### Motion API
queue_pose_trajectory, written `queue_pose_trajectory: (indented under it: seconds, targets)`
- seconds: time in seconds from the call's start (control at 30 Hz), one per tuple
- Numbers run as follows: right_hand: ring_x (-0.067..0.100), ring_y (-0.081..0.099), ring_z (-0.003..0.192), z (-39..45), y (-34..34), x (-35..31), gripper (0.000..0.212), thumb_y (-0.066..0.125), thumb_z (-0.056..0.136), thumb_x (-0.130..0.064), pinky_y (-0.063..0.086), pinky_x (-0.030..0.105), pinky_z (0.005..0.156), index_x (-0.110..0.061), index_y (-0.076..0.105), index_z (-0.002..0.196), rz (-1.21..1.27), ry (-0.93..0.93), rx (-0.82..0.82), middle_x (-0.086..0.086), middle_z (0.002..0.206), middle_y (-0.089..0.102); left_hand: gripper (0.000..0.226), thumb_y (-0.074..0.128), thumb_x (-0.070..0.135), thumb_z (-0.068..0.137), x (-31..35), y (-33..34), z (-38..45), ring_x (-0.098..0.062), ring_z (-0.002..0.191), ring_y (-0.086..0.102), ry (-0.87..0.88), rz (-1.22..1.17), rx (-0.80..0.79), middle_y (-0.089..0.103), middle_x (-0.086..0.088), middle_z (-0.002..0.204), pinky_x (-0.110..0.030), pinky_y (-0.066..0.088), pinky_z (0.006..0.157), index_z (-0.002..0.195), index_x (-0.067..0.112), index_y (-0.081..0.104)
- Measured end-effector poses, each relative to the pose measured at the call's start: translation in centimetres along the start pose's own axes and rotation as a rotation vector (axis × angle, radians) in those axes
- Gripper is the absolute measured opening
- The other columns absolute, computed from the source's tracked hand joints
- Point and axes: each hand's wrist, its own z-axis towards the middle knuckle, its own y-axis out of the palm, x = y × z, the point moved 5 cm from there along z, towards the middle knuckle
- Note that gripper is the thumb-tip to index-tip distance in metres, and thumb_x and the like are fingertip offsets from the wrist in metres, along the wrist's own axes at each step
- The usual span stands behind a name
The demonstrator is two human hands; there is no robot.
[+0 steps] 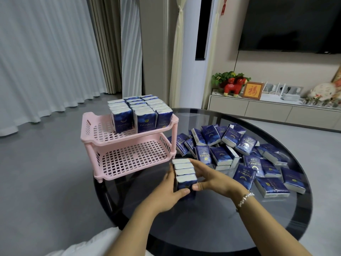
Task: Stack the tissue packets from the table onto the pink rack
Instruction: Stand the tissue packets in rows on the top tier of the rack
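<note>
Both hands, left hand (170,189) and right hand (210,179), grip a row of tissue packets (184,172) on the bench (212,228), probably headed next for the pink rack (129,145)'s bare lower shelf.

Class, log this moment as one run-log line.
hands: left, right grip packet row | pink rack: top part-filled, bottom bare | loose packets remain

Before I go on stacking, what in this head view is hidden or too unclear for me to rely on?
- Held row of packets: its lower half is covered by the left hand and right hand.
- Pile on the table: packets overlap, so no count.
- Rack's top shelf: rear packets are hidden behind the front ones.
- Rack's far legs: hidden by the shelves.
- Small gold label print: too small.
</note>
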Motion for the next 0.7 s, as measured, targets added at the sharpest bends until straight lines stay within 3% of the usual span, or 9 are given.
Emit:
queue_pose_trajectory:
  seconds: [0.07, 0.13, 0.2, 0.27, 0.37, 0.5, 0.7]
  targets:
    - [0.012, 0.052, 0.120, -0.1, 0.0, -0.8, 0.064, 0.066, 0.082, 0.000, 0.046, 0.032, 0.100, -0.036, 0.040, 0.127, 0.009, -0.014, 0.012, -0.011, 0.131, 0.052, 0.088, 0.066, 0.026, 0.088, 0.9, -0.9, -0.6, 0.005, 0.129, 0.028, 0.035, -0.019, 0.051, 0.029, 0.018, 0.146, -0.008, 0.023, 0.100, 0.149, 0.040, 0.004]
    - [0.012, 0.053, 0.120, -0.2, 0.1, -2.0, 0.065, 0.066, 0.082, -0.001, 0.047, 0.031, 0.099, -0.038, 0.039, 0.129, 0.006, -0.044, 0.011, -0.011, 0.132, 0.052, 0.086, 0.068, 0.023, 0.087, 1.7, -1.9, -1.3, 0.009, 0.125, 0.030, 0.070, -0.029, 0.090, 0.034, 0.023, 0.139, 0.006, 0.024, 0.088, 0.143, 0.045, 0.006]
    - [0.010, 0.055, 0.118, -0.2, 0.5, -3.8, 0.069, 0.067, 0.082, -0.005, 0.048, 0.027, 0.096, -0.044, 0.036, 0.129, -0.034, -0.081, -0.003, -0.012, 0.130, 0.055, 0.085, 0.067, 0.022, 0.088, 2.2, -3.0, -2.1, 0.010, 0.124, 0.031, 0.086, -0.035, 0.118, 0.034, 0.025, 0.137, 0.011, 0.023, 0.084, 0.146, 0.042, 0.007]
    - [0.008, 0.057, 0.115, 0.0, 0.9, -5.8, 0.072, 0.068, 0.082, -0.009, 0.047, 0.024, 0.094, -0.050, 0.033, 0.129, -0.080, -0.121, -0.027, -0.012, 0.129, 0.056, 0.087, 0.065, 0.025, 0.089, 2.8, -4.1, -3.0, 0.011, 0.127, 0.027, 0.099, -0.028, 0.138, 0.031, 0.028, 0.138, 0.006, 0.021, 0.090, 0.150, 0.036, 0.003]
    - [0.009, 0.056, 0.116, 0.2, 1.5, -8.6, 0.071, 0.068, 0.083, -0.011, 0.047, 0.023, 0.094, -0.052, 0.032, 0.130, -0.129, -0.175, -0.040, -0.013, 0.132, 0.053, 0.088, 0.063, 0.030, 0.089, 3.9, -6.0, -4.3, 0.009, 0.134, 0.025, 0.128, -0.005, 0.164, 0.027, 0.028, 0.145, -0.012, 0.021, 0.105, 0.151, 0.037, 0.001]
    - [0.014, 0.054, 0.119, 0.8, 2.2, -11.5, 0.072, 0.069, 0.080, -0.024, 0.046, 0.031, 0.099, -0.054, 0.030, 0.133, -0.194, -0.242, -0.040, -0.015, 0.139, 0.048, 0.081, 0.064, 0.032, 0.088, 5.4, -8.9, -5.6, 0.006, 0.134, 0.030, 0.173, 0.048, 0.215, 0.032, 0.025, 0.146, -0.016, 0.023, 0.109, 0.150, 0.040, 0.011]
    - [0.010, 0.052, 0.122, 2.5, 3.6, -15.4, 0.071, 0.068, 0.079, -0.029, 0.043, 0.030, 0.101, -0.049, 0.031, 0.136, -0.203, -0.308, -0.087, -0.020, 0.137, 0.049, 0.083, 0.066, 0.039, 0.085, 6.1, -13.1, -7.1, -0.002, 0.138, 0.030, 0.186, 0.092, 0.327, 0.030, 0.019, 0.151, -0.030, 0.026, 0.116, 0.149, 0.043, 0.013]
